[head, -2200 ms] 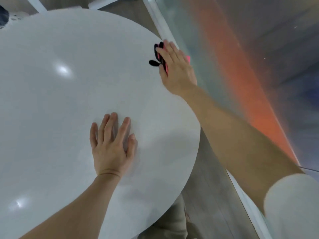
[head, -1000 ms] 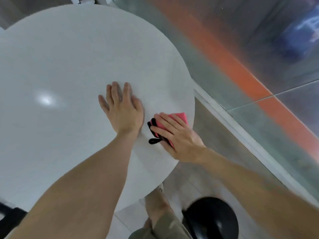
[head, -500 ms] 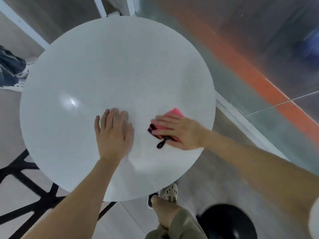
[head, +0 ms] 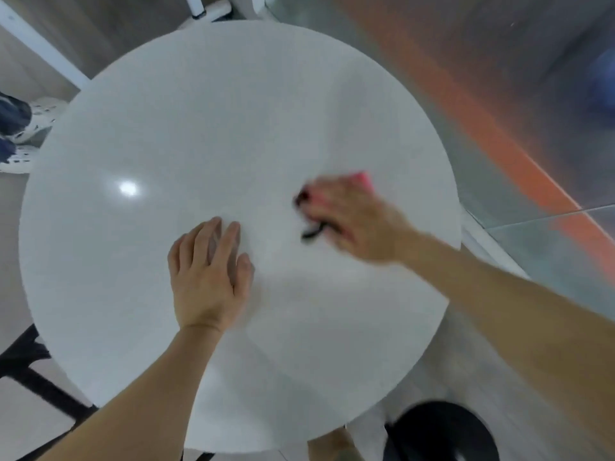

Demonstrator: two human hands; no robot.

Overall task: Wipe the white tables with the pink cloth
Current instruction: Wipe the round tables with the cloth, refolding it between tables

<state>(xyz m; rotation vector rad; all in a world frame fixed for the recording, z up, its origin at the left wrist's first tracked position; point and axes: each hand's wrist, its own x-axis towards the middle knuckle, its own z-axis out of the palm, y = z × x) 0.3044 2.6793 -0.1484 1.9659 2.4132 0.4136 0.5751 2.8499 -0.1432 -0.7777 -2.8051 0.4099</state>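
Wiping seems midway: flat right hand (head: 361, 224) presses cloth (head: 362, 179) on table (head: 216, 111), left hand (head: 209, 277) rests open, far side likely left.

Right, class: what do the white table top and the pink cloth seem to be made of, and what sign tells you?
The white table top looks hard, smooth and glossy, perhaps laminate or a stone-like composite: light mirrors as a bright spot. The pink cloth looks like soft fabric with a black loop; blurred under the right hand, its weave cannot be told.
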